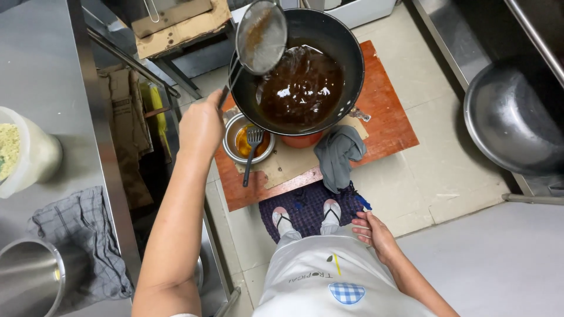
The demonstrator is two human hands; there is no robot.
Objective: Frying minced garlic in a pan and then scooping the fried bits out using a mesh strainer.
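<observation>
Nearest: one white apron (335,282), its lower part cut off by the frame edge.
One right hand (376,235), resting at the apron's edge, fingers loosely curled, holding nothing.
Two feet in sandals (305,217), toes only showing past the apron, on one dark mat (305,205) partly hidden beneath them.
One left hand (201,126), fist closed round the handle of one mesh skimmer (261,36); the handle is mostly hidden by the hand. The skimmer's round mesh is raised over the near-left rim of the wok, with brownish bits in it, hard to make out.
One small steel bowl (235,141), amber liquid inside, one black slotted spatula (252,149) standing in it.
One grey cloth (338,155).
One black wok (329,35) of dark liquid, on one red board (388,117).
</observation>
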